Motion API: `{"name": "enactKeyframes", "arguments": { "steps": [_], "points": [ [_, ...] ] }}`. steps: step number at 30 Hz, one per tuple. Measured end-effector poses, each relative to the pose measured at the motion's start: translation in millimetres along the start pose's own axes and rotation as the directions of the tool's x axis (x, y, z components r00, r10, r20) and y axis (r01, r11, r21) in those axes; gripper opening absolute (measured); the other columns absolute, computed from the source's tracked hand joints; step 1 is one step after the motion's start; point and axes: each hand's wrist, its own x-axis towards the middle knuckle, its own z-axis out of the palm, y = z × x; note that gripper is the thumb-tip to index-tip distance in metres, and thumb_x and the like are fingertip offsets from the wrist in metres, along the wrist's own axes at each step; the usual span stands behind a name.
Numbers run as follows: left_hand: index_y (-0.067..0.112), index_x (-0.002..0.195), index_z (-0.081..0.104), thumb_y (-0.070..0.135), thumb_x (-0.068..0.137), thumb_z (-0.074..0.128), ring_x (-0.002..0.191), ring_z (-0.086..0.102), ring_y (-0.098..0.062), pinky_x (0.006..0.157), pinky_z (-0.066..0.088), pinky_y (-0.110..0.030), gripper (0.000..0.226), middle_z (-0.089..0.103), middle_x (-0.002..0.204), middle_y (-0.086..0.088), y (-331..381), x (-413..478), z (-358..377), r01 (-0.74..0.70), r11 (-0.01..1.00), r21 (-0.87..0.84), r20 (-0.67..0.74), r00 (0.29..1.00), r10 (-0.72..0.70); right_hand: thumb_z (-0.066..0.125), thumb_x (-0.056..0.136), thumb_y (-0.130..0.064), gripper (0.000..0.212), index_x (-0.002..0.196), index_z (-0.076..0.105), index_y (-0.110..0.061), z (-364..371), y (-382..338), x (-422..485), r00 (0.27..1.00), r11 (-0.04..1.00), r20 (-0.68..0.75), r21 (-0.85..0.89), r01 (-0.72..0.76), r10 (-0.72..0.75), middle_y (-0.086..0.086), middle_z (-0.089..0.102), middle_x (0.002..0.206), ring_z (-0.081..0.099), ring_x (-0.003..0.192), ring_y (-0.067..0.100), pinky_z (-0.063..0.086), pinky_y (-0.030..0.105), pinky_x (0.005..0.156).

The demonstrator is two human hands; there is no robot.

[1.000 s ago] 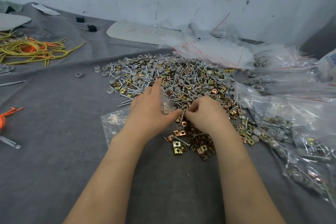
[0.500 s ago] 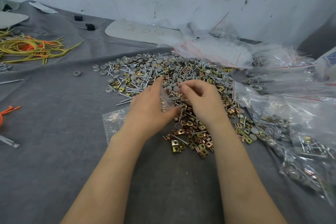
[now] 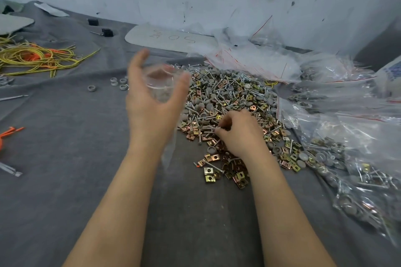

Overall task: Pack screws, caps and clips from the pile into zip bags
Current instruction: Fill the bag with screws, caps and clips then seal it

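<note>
A pile (image 3: pixel 234 97) of silver screws, grey caps and brass clips lies on the grey cloth. My left hand (image 3: pixel 152 102) is raised above the pile's left edge and holds a clear zip bag (image 3: pixel 161 86) between thumb and fingers; the bag is blurred and hangs down past my wrist. My right hand (image 3: pixel 238 132) rests low on the near part of the pile, and its fingertips pinch a screw (image 3: pixel 211 129).
Filled zip bags (image 3: pixel 347 158) are heaped on the right, with empty red-striped bags (image 3: pixel 249 58) behind the pile. Yellow and orange wires (image 3: pixel 36 58) lie at the far left. Loose grey caps (image 3: pixel 118 82) and a grey plate (image 3: pixel 169 38) sit further back.
My left hand has lifted the zip bag off the cloth and up to the left. My right hand has dropped back toward the near side of the pile and pinched a screw.
</note>
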Motion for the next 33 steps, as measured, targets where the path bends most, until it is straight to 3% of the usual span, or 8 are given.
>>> {"name": "enactKeyframes", "arguments": {
  "steps": [2, 6, 11, 13, 15, 20, 26, 33],
  "points": [
    [0.019, 0.135, 0.036, 0.037, 0.081, 0.071, 0.111, 0.056, 0.003, 0.102, 0.045, -0.031, 0.067, 0.064, 0.115, 0.004, 7.4, 3.3, -6.2, -0.028, 0.992, -0.123, -0.113, 0.993, 0.014, 0.064, 0.09, -0.035, 0.013, 0.095, 0.062, -0.023, -5.0, 3.6, 1.2, 1.0, 0.994, -0.025, 0.112, 0.019, -0.016, 0.0, 0.06, 0.106, 0.056, 0.1, 0.02, 0.047, 0.041, 0.091],
    [0.016, 0.136, 0.034, 0.031, 0.085, 0.07, 0.108, 0.056, 0.001, 0.102, 0.044, -0.03, 0.064, 0.064, 0.113, -0.004, 16.8, 7.5, -9.4, -0.067, 0.992, -0.107, -0.132, 0.99, 0.053, 0.061, 0.092, -0.032, 0.01, 0.087, 0.058, -0.023, -12.4, 10.8, 2.4, 0.98, 0.965, -0.196, 0.264, 0.016, 0.037, -0.013, 0.055, 0.078, 0.049, 0.069, 0.0, 0.035, 0.02, 0.056],
    [0.022, 0.13, 0.043, 0.036, 0.082, 0.069, 0.097, 0.058, 0.008, 0.082, 0.038, -0.002, 0.056, 0.062, 0.099, 0.014, 20.1, 21.0, -21.4, -0.08, 0.983, 0.167, -0.154, 0.982, 0.107, 0.057, 0.095, -0.026, 0.014, 0.105, 0.06, -0.019, -15.5, 21.9, 6.8, 0.935, 0.955, -0.293, 0.27, -0.12, 0.201, 0.0, 0.064, 0.102, 0.061, 0.092, 0.021, 0.052, 0.038, 0.08],
    [0.026, 0.129, 0.047, 0.039, 0.08, 0.07, 0.092, 0.06, 0.004, 0.085, 0.049, -0.019, 0.055, 0.061, 0.096, 0.013, 16.6, 22.7, -21.3, -0.005, 0.952, 0.307, -0.051, 0.998, 0.021, 0.057, 0.093, -0.026, 0.019, 0.112, 0.06, -0.02, -15.8, 21.6, 7.6, 0.934, 0.97, -0.31, 0.215, -0.112, 0.176, 0.005, 0.058, 0.116, 0.055, 0.109, 0.025, 0.046, 0.037, 0.092],
    [0.026, 0.128, 0.048, 0.039, 0.08, 0.072, 0.096, 0.062, -0.016, 0.089, 0.052, -0.041, 0.055, 0.063, 0.101, 0.004, 10.3, 17.2, -16.8, 0.03, 0.916, 0.399, 0.096, 0.993, -0.074, 0.062, 0.09, -0.027, 0.014, 0.103, 0.061, -0.025, -16.1, 17.2, 5.3, 0.958, 0.977, -0.272, 0.213, -0.03, 0.089, 0.005, 0.054, 0.117, 0.052, 0.108, 0.023, 0.042, 0.033, 0.087],
    [0.022, 0.142, 0.036, 0.044, 0.08, 0.071, 0.119, 0.053, -0.025, 0.101, 0.043, -0.042, 0.075, 0.057, 0.131, -0.005, -3.6, -1.5, 0.4, -0.077, 0.839, 0.539, 0.402, 0.898, -0.177, 0.069, 0.085, -0.036, 0.021, 0.105, 0.067, -0.029, -5.8, 6.4, 2.5, 0.998, 0.999, 0.059, 0.019, 0.034, -0.035, 0.007, 0.052, 0.124, 0.049, 0.117, 0.028, 0.042, 0.043, 0.102],
    [0.022, 0.151, 0.018, 0.048, 0.078, 0.072, 0.138, 0.036, -0.023, 0.113, 0.031, -0.042, 0.095, 0.037, 0.151, -0.004, -14.0, -6.8, 9.7, -0.124, 0.817, 0.563, 0.515, 0.826, -0.23, 0.056, 0.095, -0.031, 0.02, 0.101, 0.069, -0.016, -3.6, 10.8, 6.5, 0.984, 0.971, -0.174, 0.231, 0.067, -0.026, -0.004, 0.063, 0.094, 0.054, 0.086, 0.013, 0.038, 0.025, 0.074],
    [0.022, 0.151, 0.016, 0.05, 0.077, 0.072, 0.138, 0.035, -0.023, 0.113, 0.03, -0.045, 0.097, 0.037, 0.151, -0.003, -18.5, -8.8, 14.7, -0.152, 0.818, 0.555, 0.548, 0.806, -0.222, 0.058, 0.093, -0.028, 0.013, 0.086, 0.066, -0.022, -11.4, 14.3, 3.9, 0.978, 0.859, -0.186, 0.481, 0.175, -0.095, -0.013, 0.061, 0.077, 0.053, 0.072, 0.001, 0.037, 0.019, 0.061]
  ]
}}
